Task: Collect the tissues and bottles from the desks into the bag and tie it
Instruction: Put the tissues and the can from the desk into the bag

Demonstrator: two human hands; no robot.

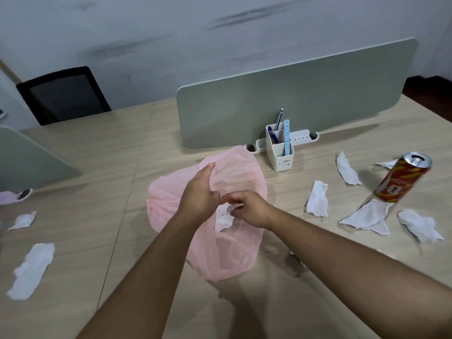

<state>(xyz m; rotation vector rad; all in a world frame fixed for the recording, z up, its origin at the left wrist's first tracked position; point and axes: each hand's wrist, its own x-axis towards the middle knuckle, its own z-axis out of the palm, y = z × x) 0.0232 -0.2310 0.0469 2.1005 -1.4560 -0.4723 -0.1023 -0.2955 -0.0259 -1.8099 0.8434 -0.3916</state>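
Head view: the pink bag (168, 199) lies on the desk (97, 155) at centre, just in front of the white pen holder (280, 155) and the grey-green divider (293, 94). The left hand (199, 192) grips the bag's film, its fingers gathered on the upper fold. The right hand (249, 209) has its fingers curled and pinches the film beside the left hand. A white tissue (223, 220) shows through the bag below the hands. Loose tissues lie on the desk to the right (318, 201) (347, 168) (367, 216) (418, 225) and to the left (33, 269) (23, 220), all apart from the bag. A red and yellow can (403, 177) stands among the right-hand tissues. A black chair (63, 94) stands beyond the desk.
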